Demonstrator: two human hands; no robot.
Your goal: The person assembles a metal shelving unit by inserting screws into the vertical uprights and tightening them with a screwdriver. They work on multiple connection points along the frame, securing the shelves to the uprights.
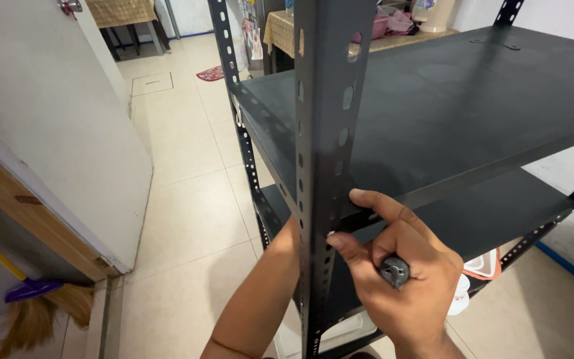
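I look down at a black metal shelving unit (pixel 433 113) standing on a pale tiled floor (pixel 187 219). Its nearest corner post (pixel 323 133), a slotted angle bar, runs up the middle of the view from six o'clock to twelve. My right hand (pixel 400 266) sits at about five o'clock, just right of the post, curled into a closed fist around a small tool whose rounded grey handle end (pixel 394 271) shows between my fingers. My thumb stretches along the front edge of the upper shelf, and my forefinger tip presses against the post where shelf and post meet. My left forearm (pixel 254 306) reaches up from six o'clock and passes behind the post; the left hand itself is hidden there, so I cannot tell whether it is open or closed, or what it holds. A lower shelf (pixel 499 206) shows at four o'clock, with white containers (pixel 479 266) beneath it. At eight o'clock a broom (pixel 34 312) with a purple head lies by a white wall (pixel 54 133). At twelve o'clock, beyond the unit, stands a table with a woven cloth (pixel 280 30).
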